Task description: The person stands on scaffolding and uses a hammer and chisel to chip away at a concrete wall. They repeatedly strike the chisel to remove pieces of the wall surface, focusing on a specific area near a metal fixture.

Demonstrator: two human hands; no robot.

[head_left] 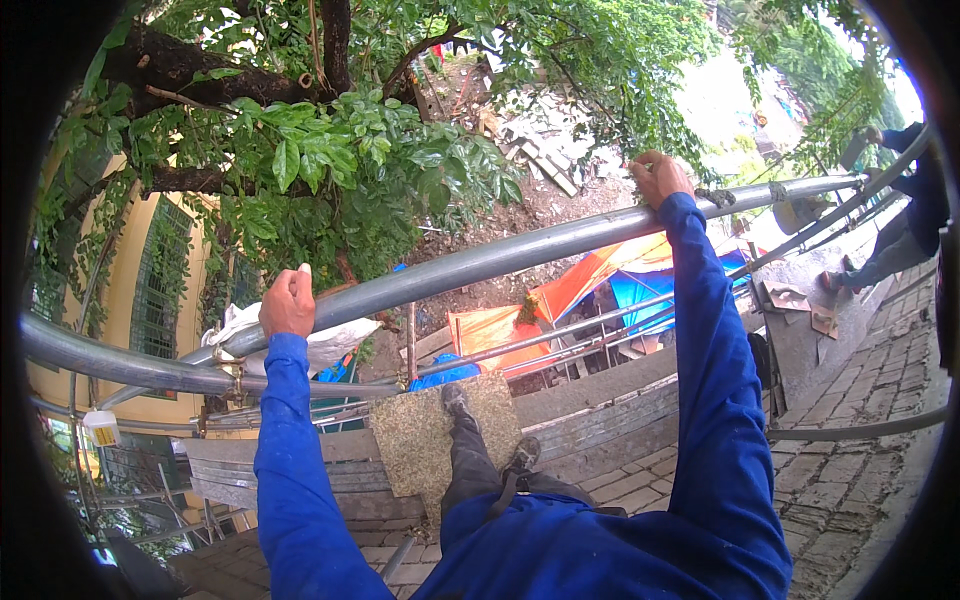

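Note:
A thick grey metal pipe (480, 258) slants across in front of me, rising to the right. My left hand (288, 305) is closed at the pipe's left part, thumb pointing up; whatever its fingers may hold is hidden. Farther out on the right, my right hand (660, 180) bends over the pipe with its fingers curled together past the far side. Anything between those fingertips is too small to name. A second pipe (130, 369) crosses below my left hand. Behind that hand hangs a white sack-like sheet (335, 342).
Leafy branches (380, 150) overhang the rail. Below are orange tarps (500, 338), a blue tarp (640, 290) and rubble. One foot is on a speckled board (400, 440) by the brick floor (830, 480). Another person (908, 215) stands at the far right. A plastic container (101, 428) hangs left.

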